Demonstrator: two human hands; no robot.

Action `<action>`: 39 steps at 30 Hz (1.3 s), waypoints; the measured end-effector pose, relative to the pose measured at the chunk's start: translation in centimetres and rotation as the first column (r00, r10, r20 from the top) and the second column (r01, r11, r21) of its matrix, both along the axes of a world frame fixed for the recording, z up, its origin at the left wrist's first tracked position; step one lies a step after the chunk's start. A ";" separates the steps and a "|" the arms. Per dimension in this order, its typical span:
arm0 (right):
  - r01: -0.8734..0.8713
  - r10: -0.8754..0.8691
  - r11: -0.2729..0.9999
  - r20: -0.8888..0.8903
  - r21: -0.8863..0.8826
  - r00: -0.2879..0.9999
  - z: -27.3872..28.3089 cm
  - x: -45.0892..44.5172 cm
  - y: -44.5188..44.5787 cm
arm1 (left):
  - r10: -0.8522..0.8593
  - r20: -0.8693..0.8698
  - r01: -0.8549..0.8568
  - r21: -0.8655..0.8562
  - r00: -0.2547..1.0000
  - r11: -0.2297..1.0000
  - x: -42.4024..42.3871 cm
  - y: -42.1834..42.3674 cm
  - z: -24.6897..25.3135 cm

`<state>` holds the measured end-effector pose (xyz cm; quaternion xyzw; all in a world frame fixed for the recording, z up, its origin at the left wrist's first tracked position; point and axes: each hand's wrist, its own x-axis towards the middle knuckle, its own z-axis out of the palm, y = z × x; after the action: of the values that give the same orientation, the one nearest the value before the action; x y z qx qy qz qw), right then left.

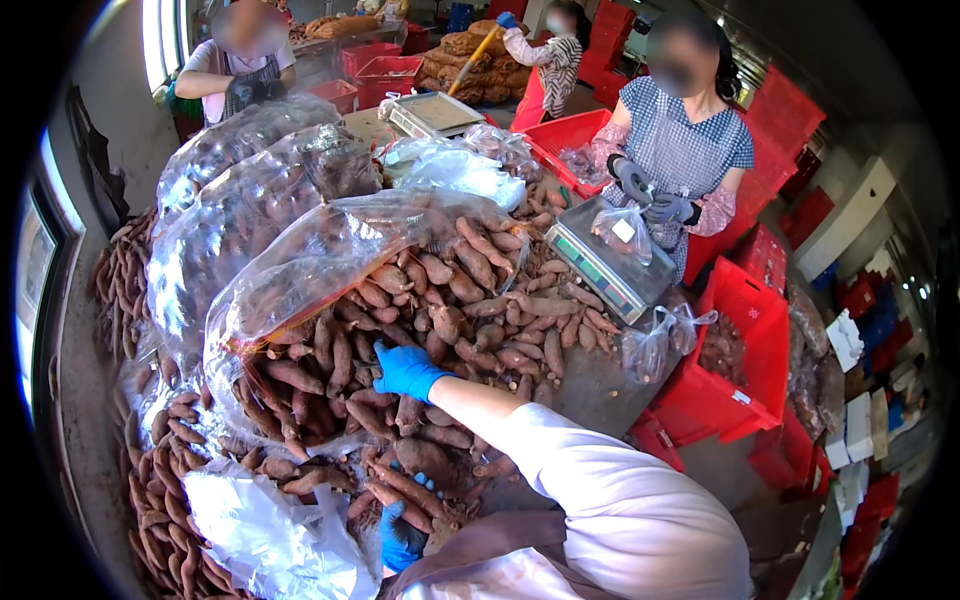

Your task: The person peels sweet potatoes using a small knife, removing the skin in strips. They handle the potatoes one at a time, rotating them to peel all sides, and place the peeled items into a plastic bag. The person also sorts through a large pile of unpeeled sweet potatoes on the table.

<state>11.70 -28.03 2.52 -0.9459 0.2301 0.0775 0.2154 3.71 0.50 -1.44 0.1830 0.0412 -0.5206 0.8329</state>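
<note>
My right hand (405, 371), in a blue glove, reaches onto the pile of sweet potatoes (450, 322) at the mouth of a large clear plastic bag (300, 262). A thin dark thing shows beside its fingers; I cannot tell what it is or whether the hand grips it. Near my body, my left hand (401, 534), also blue-gloved, is wrapped around long sweet potatoes (401, 504), its fingertips showing on their far side. Crumpled white plastic bags (270, 525) lie left of that hand.
Full clear bags (255, 187) stand at the far left. A digital scale (611, 255) carries a small tied bag (624, 231). Behind it a co-worker (675, 150) in grey gloves handles that bag. Red crates (742, 352) stand at right; two other people work farther back.
</note>
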 end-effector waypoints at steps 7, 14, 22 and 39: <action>-0.026 0.002 0.988 0.152 0.155 0.988 0.3 -4.3 1.4 | -0.013 -0.059 0.014 0.029 0.998 0.999 0.2 0.0 0.1; -0.311 0.309 0.950 0.215 -0.025 0.926 0.7 -7.6 9.2 | 0.055 -0.033 -0.056 -0.038 0.998 0.998 -0.3 1.3 0.3; 0.144 -0.173 0.985 0.552 0.095 0.816 -1.3 -3.3 -2.8 | 0.099 0.028 -0.100 0.048 0.995 0.994 0.2 1.7 0.7; 0.038 -0.044 0.995 -0.069 -0.089 0.997 -2.3 -0.4 -5.7 | 0.052 0.080 -0.049 -0.037 0.995 0.998 -0.3 2.3 0.6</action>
<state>11.34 -33.72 0.27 -0.9461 0.2602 0.0962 0.1669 3.36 2.85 -0.83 0.1884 0.0029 -0.4923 0.8498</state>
